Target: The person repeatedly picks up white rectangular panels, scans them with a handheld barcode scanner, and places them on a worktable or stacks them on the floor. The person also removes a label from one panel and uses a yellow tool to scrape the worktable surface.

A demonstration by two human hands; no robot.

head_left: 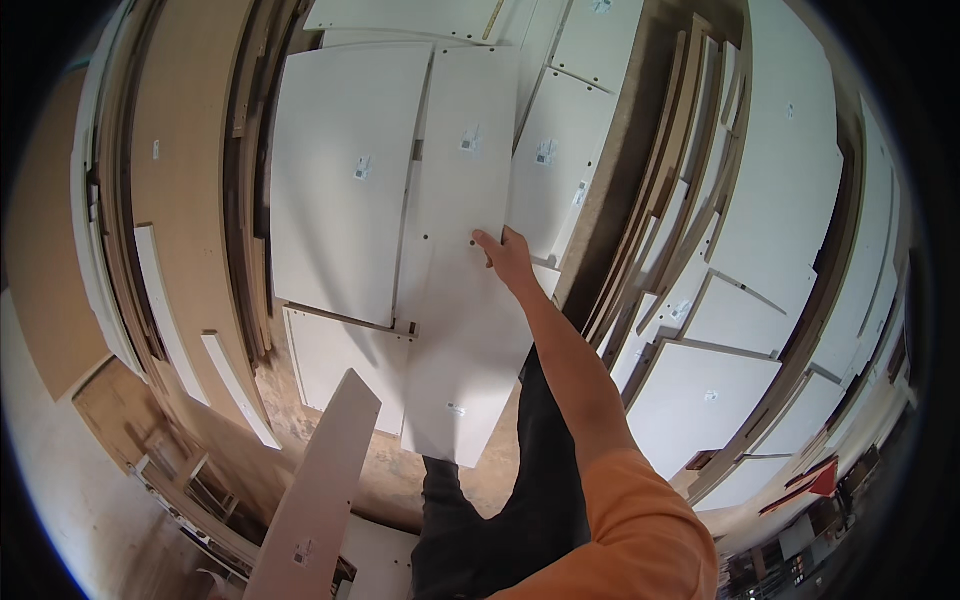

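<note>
My right hand [503,255] is at the right edge of a long white panel [465,320], its fingers bent and one digit lying across the face beside a small dark hole. Part of the hand's grip is hidden from above. The panel stretches away from my shins over other white boards, and a label sticks to each end. My left hand does not show. At the lower left, a narrower pale board [320,470] rises from the bottom of the picture, with a label near its lower part; whatever supports it is out of sight.
Beneath and beside the long panel lie a wide white panel [345,170] and a smaller white board [345,365]. Brown and white boards [190,150] are stacked along the left. More white panels [700,390] fill the right side, with narrow strips [665,190] between stacks.
</note>
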